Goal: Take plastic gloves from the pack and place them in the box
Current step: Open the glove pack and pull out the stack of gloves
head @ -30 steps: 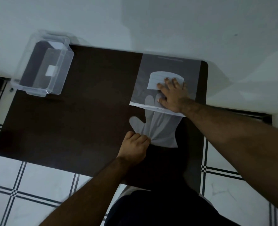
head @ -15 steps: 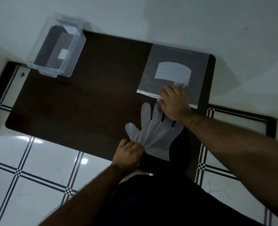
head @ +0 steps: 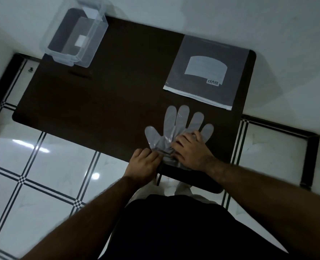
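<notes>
**Head cam: glove out of the pack, not in the box yet**

Head view had the plastic glove (head: 176, 128) lying flat on the dark table (head: 118, 91), fully clear of the pack (head: 208, 72), so the pulling-out part looked done to me. The step in hand seemed to be gathering the glove up before carrying it off.

Places, all relative to the glove: the pack sat just beyond it, near but not touching, its white-edged opening facing the fingertips. The clear box (head: 74, 36) was well away, off to the far left corner of the table. I couldn't see anything in it apart from what looked like a label.

Grip-wise: the left hand (head: 142, 164) was curled closed at the cuff end, fingers pinched together on the bunched plastic at the near edge of the table. The right hand (head: 191, 151) was lying on the palm area of the glove, fingers bent and partly spread, pressing or scrunching the film. Whether it actually had a fold clamped between the fingers, I couldn't tell; the hand covered that bit.

Next move, as I'd guess it: get the thin film properly bunched in one hand, lift it, and carry it across to the box. That stuff is light and clingy, so a loose pinch could let it slide or drape over the box rim instead of dropping in.
</notes>
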`<action>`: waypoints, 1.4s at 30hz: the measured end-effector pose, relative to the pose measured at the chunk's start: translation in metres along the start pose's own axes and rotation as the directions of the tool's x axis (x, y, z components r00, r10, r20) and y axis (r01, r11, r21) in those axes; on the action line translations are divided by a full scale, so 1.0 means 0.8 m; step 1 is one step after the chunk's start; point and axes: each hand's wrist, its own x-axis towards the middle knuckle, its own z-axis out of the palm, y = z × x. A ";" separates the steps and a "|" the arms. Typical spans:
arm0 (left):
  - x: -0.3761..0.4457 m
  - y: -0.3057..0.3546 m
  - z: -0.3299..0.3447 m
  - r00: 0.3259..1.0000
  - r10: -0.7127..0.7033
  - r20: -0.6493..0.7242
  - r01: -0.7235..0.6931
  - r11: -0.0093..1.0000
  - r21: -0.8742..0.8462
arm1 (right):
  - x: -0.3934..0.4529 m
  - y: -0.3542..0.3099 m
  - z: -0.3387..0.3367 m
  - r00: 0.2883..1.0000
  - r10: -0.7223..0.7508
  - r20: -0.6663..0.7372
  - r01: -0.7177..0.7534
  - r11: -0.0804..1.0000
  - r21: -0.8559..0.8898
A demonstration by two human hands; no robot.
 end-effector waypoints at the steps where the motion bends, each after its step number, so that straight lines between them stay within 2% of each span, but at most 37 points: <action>1: -0.005 -0.001 0.001 1.000 -0.001 -0.006 0.001 1.000 0.000 | 0.001 0.000 -0.002 1.000 -0.010 0.009 0.011 1.000 -0.020; 8: -0.034 -0.012 -0.007 0.999 -0.043 0.012 0.044 0.997 -0.061 | 0.006 -0.012 -0.013 0.999 -0.010 0.036 0.013 0.994 -0.105; 16: -0.040 -0.045 -0.032 0.994 -0.106 -0.009 0.103 0.985 -0.140 | 0.011 -0.056 -0.024 0.997 0.078 -0.023 -0.078 0.997 0.015; 20: -0.037 -0.057 -0.037 0.980 -0.197 0.034 0.199 0.955 -0.218 | 0.026 -0.106 -0.017 0.983 0.174 -0.052 -0.168 0.980 0.102; 26: -0.037 -0.068 -0.037 0.962 -0.242 0.130 0.270 0.921 -0.280 | 0.042 -0.131 -0.004 0.954 0.300 -0.001 -0.299 0.950 0.095; 33: -0.036 -0.070 -0.040 0.961 -0.251 0.117 0.275 0.913 -0.301 | 0.041 -0.134 0.000 0.938 0.347 -0.012 -0.343 0.930 0.130; 38: -0.027 -0.066 -0.041 0.943 -0.307 0.130 0.333 0.848 -0.412 | 0.037 -0.137 0.001 0.878 0.474 -0.075 -0.425 0.841 0.335; 42: -0.011 -0.056 -0.046 0.883 -0.382 0.274 0.469 0.680 -0.563 | 0.030 -0.138 0.000 0.809 0.586 -0.059 -0.450 0.680 0.579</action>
